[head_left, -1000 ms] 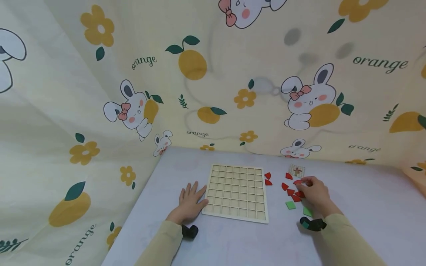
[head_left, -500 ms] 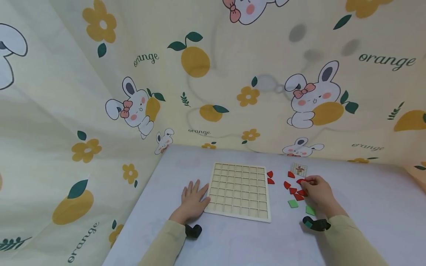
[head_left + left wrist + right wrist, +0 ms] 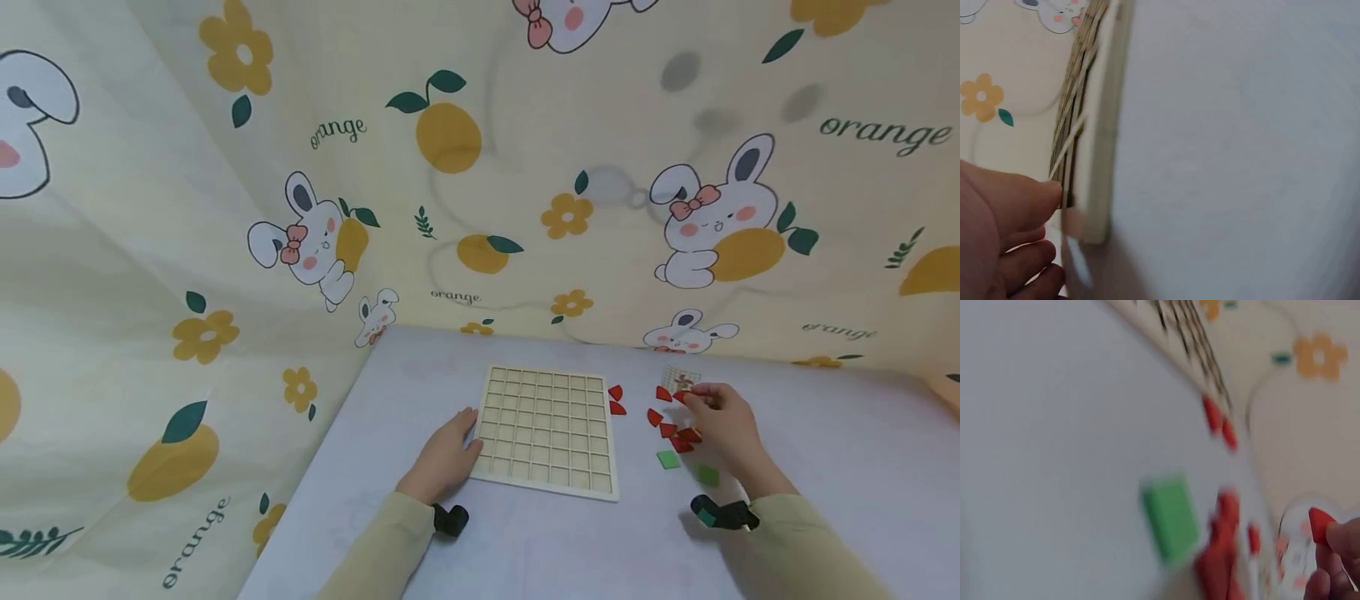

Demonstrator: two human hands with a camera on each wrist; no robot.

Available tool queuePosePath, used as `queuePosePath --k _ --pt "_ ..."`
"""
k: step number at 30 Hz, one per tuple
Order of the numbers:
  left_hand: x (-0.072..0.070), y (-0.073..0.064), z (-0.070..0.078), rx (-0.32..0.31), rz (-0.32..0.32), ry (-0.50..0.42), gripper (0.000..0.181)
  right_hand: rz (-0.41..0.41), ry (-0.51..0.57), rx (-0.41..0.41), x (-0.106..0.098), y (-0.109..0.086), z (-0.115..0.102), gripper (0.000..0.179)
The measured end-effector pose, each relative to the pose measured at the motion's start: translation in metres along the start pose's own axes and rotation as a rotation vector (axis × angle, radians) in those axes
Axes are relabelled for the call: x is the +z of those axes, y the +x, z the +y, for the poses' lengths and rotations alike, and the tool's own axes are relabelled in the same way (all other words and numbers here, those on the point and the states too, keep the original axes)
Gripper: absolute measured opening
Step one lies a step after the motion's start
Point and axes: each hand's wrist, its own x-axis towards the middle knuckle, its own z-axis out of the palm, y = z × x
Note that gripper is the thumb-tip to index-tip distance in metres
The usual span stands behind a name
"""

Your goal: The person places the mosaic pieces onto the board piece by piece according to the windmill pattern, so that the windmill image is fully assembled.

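A pale wooden grid board (image 3: 547,433) lies on the table. My left hand (image 3: 444,456) holds its left edge; in the left wrist view the thumb (image 3: 1038,197) lies over the frame, with bent fingers beside it. Over the loose pieces at the right, my right hand (image 3: 726,421) pinches a red fan-shaped tile (image 3: 1320,525) between thumb and fingertips, just off a small pattern card (image 3: 678,377). Several more red tiles (image 3: 656,417) lie below the hand, some overlapping. Two green square tiles (image 3: 667,459) are nearer the front, one partly by the wrist.
Two red tiles (image 3: 617,400) lie close against the board's right edge. A patterned cloth (image 3: 525,167) hangs behind and to the left of the white table (image 3: 540,550). Each wrist wears a black camera mount (image 3: 723,512).
My left hand's fingers have gone from spread flat beside the board to drawn together on its edge. The right hand has moved slightly away toward the card with the red tile raised.
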Motion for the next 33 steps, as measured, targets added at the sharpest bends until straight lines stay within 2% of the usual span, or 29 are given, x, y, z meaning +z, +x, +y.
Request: queuePosePath --k 4,9,17,26,33 --pt "0.002 0.000 0.002 -0.001 0.008 0.021 0.052 -0.038 -0.012 -0.092 0.022 -0.005 -0.020 0.048" --pt "0.004 0.000 0.003 -0.004 0.002 0.015 0.052 -0.067 -0.063 -0.177 0.053 -0.004 -0.028 0.035" --pt "0.003 -0.001 0.002 0.030 -0.029 0.062 0.051 -0.144 -0.039 -0.240 0.094 -0.008 -0.040 0.022" --pt "0.000 0.001 0.000 0.013 -0.029 0.053 0.051 -0.166 -0.040 -0.274 0.114 -0.010 -0.059 0.018" --pt "0.002 0.003 -0.003 0.017 -0.026 0.041 0.051 -0.206 -0.032 -0.304 0.126 0.001 -0.073 0.018"
